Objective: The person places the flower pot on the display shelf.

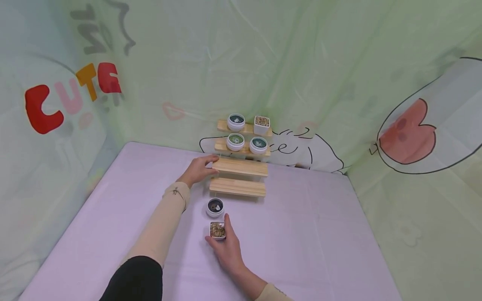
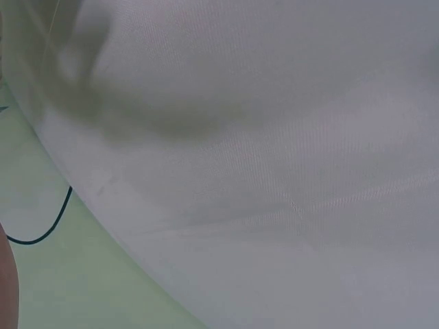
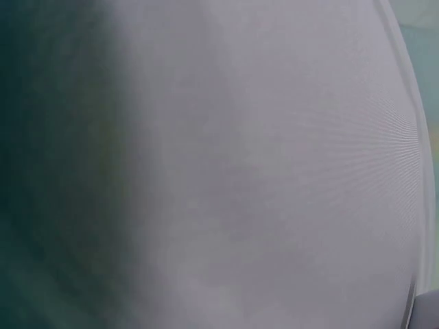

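In the head view, my left hand (image 1: 198, 169) grips the left end of a tiered wooden display stand (image 1: 241, 166), fingers at one shelf's back corner and thumb toward its front. My right hand (image 1: 229, 250) holds a small square white pot (image 1: 217, 230) filled with brownish gravel, thumb at its near side and fingers along its right side. Just behind that pot, a round white pot (image 1: 215, 207) with dark contents stands on the cloth, in front of the stand. Both wrist views show mainly pale cloth; neither held thing appears there.
The top shelf bears a round white pot (image 1: 236, 121) and a square gravel-filled pot (image 1: 261, 124). One tier lower sit a green-topped round pot (image 1: 235, 141) and a teal-topped one (image 1: 258, 144). Printed fabric walls (image 1: 169, 62) surround the lilac tablecloth (image 1: 308, 234).
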`<state>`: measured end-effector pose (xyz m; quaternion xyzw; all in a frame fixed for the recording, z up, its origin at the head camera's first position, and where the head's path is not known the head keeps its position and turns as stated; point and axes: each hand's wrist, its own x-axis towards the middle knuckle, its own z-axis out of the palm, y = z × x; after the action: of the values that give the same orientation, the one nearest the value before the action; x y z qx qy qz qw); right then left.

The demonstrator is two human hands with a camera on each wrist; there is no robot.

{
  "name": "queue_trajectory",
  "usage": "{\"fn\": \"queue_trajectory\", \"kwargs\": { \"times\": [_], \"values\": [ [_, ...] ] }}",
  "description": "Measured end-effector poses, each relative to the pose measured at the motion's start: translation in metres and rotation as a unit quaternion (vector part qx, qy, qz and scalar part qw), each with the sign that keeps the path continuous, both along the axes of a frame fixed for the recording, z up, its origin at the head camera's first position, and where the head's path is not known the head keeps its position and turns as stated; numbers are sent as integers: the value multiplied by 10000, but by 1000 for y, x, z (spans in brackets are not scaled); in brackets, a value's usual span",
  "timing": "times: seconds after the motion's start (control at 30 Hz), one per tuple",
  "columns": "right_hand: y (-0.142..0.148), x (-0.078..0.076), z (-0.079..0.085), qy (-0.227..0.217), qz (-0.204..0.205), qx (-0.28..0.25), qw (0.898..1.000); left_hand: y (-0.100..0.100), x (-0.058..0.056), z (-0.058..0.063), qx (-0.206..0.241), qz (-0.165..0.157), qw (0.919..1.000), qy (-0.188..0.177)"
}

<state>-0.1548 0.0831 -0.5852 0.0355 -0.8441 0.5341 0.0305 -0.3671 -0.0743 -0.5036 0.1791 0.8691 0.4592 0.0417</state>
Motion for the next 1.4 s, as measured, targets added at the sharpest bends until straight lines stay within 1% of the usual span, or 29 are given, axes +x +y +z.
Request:
{"fn": "queue_trajectory", "kwargs": {
  "times": [0.13, 0.33, 0.47, 0.6, 0.73, 0.87, 0.93, 1.03, 1.2, 1.33, 1.4],
  "values": [
    [1, 0, 0, 29, -2, -33, 10000, 0, 0, 1, -42, -13, 10000, 55],
    [4, -1, 5, 151, 3, 69, 9999, -1, 0, 3, -63, -6, 9999, 120],
    [7, -3, 10, 329, 35, 34, 9994, -1, 0, 3, -97, -17, 9999, 137],
    [11, -8, 16, 556, -17, 15, 9985, 0, 0, 5, -81, -29, 9998, 159],
    [15, -15, 26, 571, -35, -102, 9983, 0, 1, 7, -73, -22, 9998, 162],
    [20, -24, 40, 282, -45, -255, 9993, 0, 2, 7, -58, -30, 9999, 129],
    [22, -30, 46, 91, -74, -226, 9997, 0, 2, 5, -42, -43, 9999, 106],
    [24, -40, 56, -73, -156, -67, 9998, -1, 1, 3, -31, -64, 9999, 101],
    [26, -59, 72, -128, -319, 40, 9994, -2, 0, 1, -91, -85, 9997, 209],
    [26, -76, 86, -153, -345, 108, 9992, -1, -1, 1, -119, -103, 9994, 297],
    [26, -85, 92, -84, -341, 224, 9991, -1, 0, 2, -112, -97, 9994, 305]
  ]
}}
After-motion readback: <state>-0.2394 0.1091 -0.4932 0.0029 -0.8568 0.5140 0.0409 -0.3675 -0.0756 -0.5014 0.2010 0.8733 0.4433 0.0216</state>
